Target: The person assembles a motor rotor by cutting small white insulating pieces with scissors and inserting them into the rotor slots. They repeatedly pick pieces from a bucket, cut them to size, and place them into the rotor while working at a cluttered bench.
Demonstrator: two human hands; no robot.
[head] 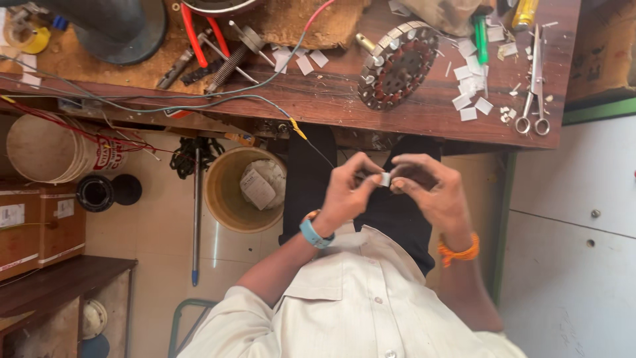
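- A small white paper slip [384, 179] is held between both hands, in the air below the near edge of the bench [411, 116] and over the person's dark lap.
- Left hand [348, 192]: fingers curled, thumb and fingertips pinching the left end of the slip. A blue band sits on that wrist.
- Right hand [430, 189]: fingers bent, thumb and forefinger pinching the right end of the slip. An orange thread is tied on that wrist.
- The two hands meet at the slip, fingertips nearly touching; whether the slip is folded or flat cannot be told.
- Stator [397, 65], round with a toothed rim, lies on the bench above the hands, tilted, well apart from them.
- More cut white slips [472, 83] lie scattered on the bench right of the stator; scissors [535, 86] lie further right, near the bench's right edge.
- Bin [244, 189], round and tan, stands on the floor left of the hands, under the bench edge; crumpled paper and a printed sheet lie in it.
- Bucket [50, 149], pale, stands further left of the bin; its contents cannot be seen.
- Cardboard box [36, 229] sits below the bucket, closed.
- Wires [165, 106] trail along the bench edge left of the stator, and one hangs down toward the hands.
- Between bin and lap is a narrow strip of floor; right of the hands stands a white cabinet [570, 225].
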